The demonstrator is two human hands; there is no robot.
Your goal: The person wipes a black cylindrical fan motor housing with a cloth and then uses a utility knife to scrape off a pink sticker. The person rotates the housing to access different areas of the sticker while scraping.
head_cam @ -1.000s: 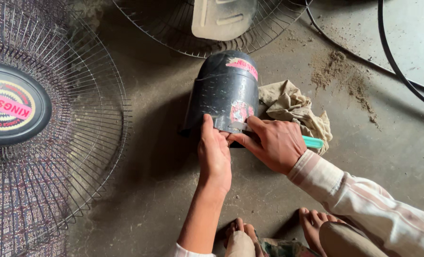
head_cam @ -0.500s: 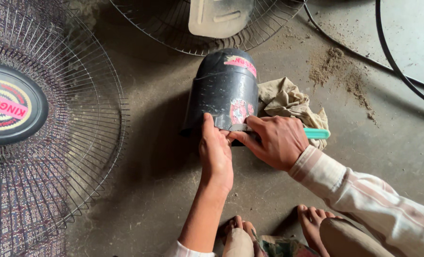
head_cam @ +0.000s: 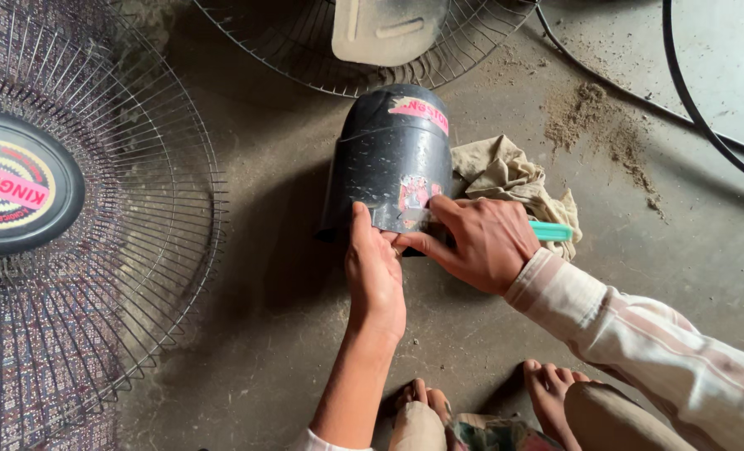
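We see a black, dusty fan motor cover [head_cam: 393, 159] lying on its side on the grey concrete floor [head_cam: 255, 334], its domed end turned away from us and its open rim towards us. Our left hand [head_cam: 375, 271] lies flat against the near rim of the cover, the fingers held together and extended, the thumb pressed to the cover's lower left edge; it grips nothing. Our right hand [head_cam: 480, 242] rests on the rim just beside the left one, its fingers curled around a tool with a turquoise handle [head_cam: 551, 231] that sticks out to the right past the wrist; the tool's working end is hidden under the fingers, near a worn red sticker on the cover. A crumpled beige rag [head_cam: 506, 175] lies touching the cover's right side, partly under the right hand. To the left stands a large wire fan guard [head_cam: 138, 250] with a round badge in the middle. Beyond the cover lies another wire guard [head_cam: 305, 58] with a pale fan blade [head_cam: 384, 29] on it. Our bare feet [head_cam: 547, 392] show at the bottom edge.
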